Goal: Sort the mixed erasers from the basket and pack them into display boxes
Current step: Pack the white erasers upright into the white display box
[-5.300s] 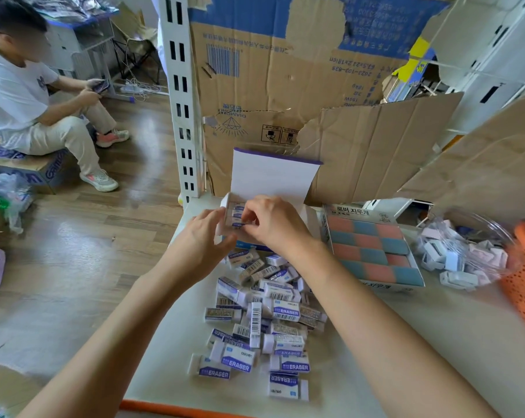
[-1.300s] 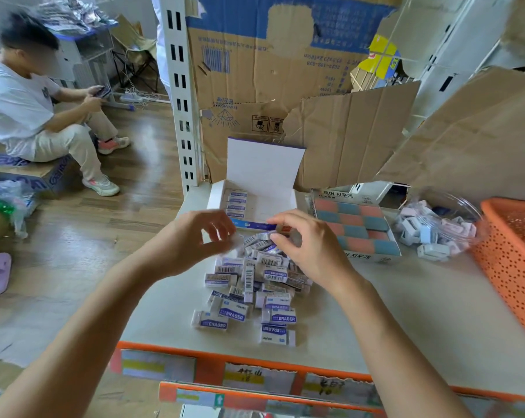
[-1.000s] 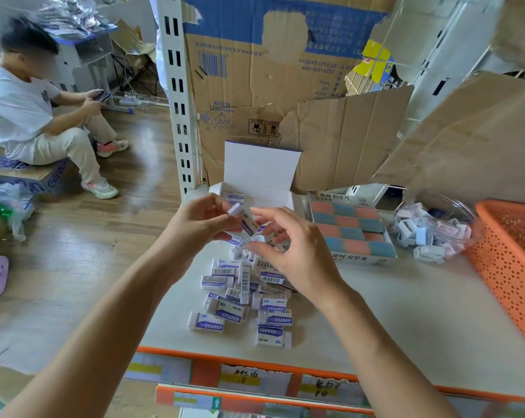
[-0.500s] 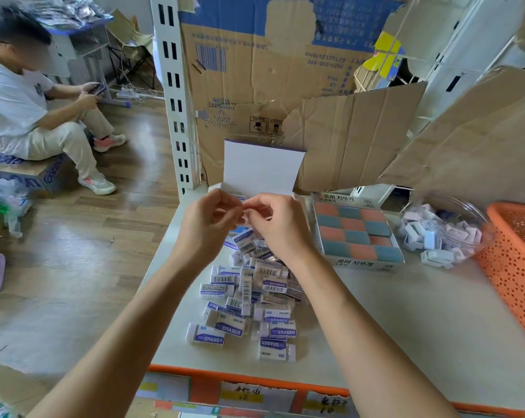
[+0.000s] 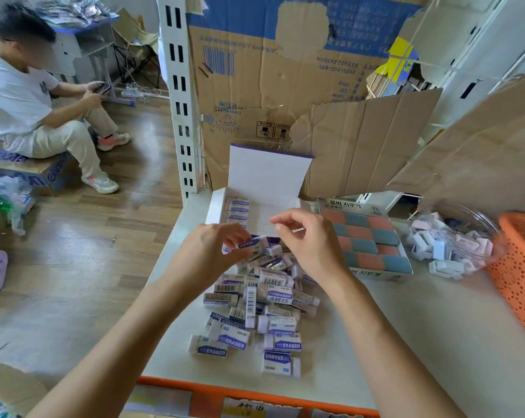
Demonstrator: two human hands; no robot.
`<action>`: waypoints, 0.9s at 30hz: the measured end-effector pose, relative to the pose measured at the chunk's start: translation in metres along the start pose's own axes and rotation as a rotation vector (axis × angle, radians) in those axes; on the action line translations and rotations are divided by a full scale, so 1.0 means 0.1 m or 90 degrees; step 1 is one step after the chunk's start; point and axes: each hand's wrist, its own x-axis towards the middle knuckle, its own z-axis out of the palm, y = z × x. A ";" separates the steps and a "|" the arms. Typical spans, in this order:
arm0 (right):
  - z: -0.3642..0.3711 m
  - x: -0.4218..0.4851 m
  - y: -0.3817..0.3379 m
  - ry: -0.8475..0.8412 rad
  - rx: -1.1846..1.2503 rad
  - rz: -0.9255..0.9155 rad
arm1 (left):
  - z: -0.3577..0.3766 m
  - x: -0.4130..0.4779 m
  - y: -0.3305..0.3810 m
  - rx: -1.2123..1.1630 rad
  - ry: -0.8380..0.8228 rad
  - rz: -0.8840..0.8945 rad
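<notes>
On the white shelf top [image 5: 421,327], just in front of the open display box [image 5: 267,176], the left hand [image 5: 208,251] pinches one eraser [image 5: 250,243] beside the loosely curled, empty right hand [image 5: 315,242], both above the eraser pile [image 5: 255,309] before that box, with the orange basket [image 5: 520,267] off to its right.
</notes>
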 end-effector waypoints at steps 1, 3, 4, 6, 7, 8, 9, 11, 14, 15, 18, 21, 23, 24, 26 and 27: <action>-0.01 -0.01 0.00 -0.001 0.000 0.000 | 0.02 0.01 0.00 -0.003 0.004 -0.001; -0.03 -0.03 -0.02 0.003 0.007 -0.001 | 0.02 0.02 0.01 -0.030 0.019 -0.018; -0.04 -0.04 -0.03 0.007 0.014 -0.002 | 0.01 0.02 0.01 -0.062 0.029 -0.040; -0.05 -0.06 -0.05 0.010 0.043 0.004 | -0.03 0.04 0.03 -0.161 0.040 -0.098; -0.05 -0.07 -0.07 0.003 0.068 0.012 | -0.04 0.04 0.05 -0.229 0.042 -0.127; -0.05 -0.09 -0.10 -0.013 0.100 0.022 | -0.06 0.04 0.09 -0.302 0.040 -0.154; -0.04 -0.10 -0.13 -0.035 0.136 0.033 | -0.06 0.04 0.12 -0.366 0.036 -0.176; -0.03 -0.13 -0.20 -0.071 0.207 0.053 | -0.08 0.04 0.17 -0.444 0.028 -0.198; -0.01 -0.14 -0.26 -0.087 0.267 0.072 | -0.10 0.03 0.21 -0.491 0.009 -0.188; -0.01 -0.15 -0.27 -0.092 0.287 0.079 | -0.10 0.03 0.21 -0.509 0.002 -0.185; -0.01 -0.16 -0.29 -0.109 0.358 0.102 | -0.09 0.01 0.23 -0.528 -0.013 -0.182; -0.03 -0.15 -0.29 -0.104 0.357 0.098 | -0.09 0.00 0.24 -0.524 0.012 -0.189; -0.04 -0.14 -0.28 -0.109 0.330 0.086 | -0.12 0.02 0.23 -0.561 0.033 -0.212; -0.05 -0.13 -0.28 -0.114 0.316 0.080 | -0.14 0.03 0.22 -0.574 0.034 -0.218; -0.06 -0.11 -0.27 -0.119 0.275 0.067 | -0.17 0.05 0.20 -0.568 0.017 -0.211; -0.06 -0.10 -0.27 -0.113 0.253 0.058 | -0.18 0.05 0.20 -0.563 0.010 -0.205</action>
